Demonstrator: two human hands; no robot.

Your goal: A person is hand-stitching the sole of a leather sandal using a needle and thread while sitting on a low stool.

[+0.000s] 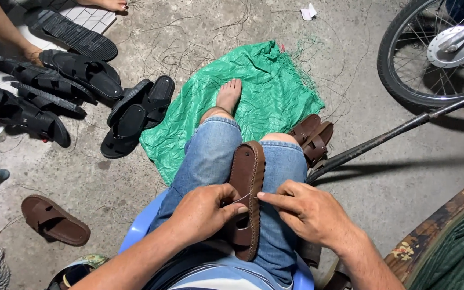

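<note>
Sandal [247, 185] on lap, both hands [202, 212] pinching

brown sandal [247, 198]: lower middle covered by left hand [202, 212] | needle or thread between fingertips too thin to tell | wheel [430, 59]: cut by top and right edges | another person's arm [1, 29]: cut by left edge | blue stool [140, 228]: mostly hidden under legs

A sandal [247, 198] is lying on the lap, between both hands. Other sandals [81, 91] are lying left of the spread cloth [275, 91]; a wheel [430, 53] is standing right.
</note>
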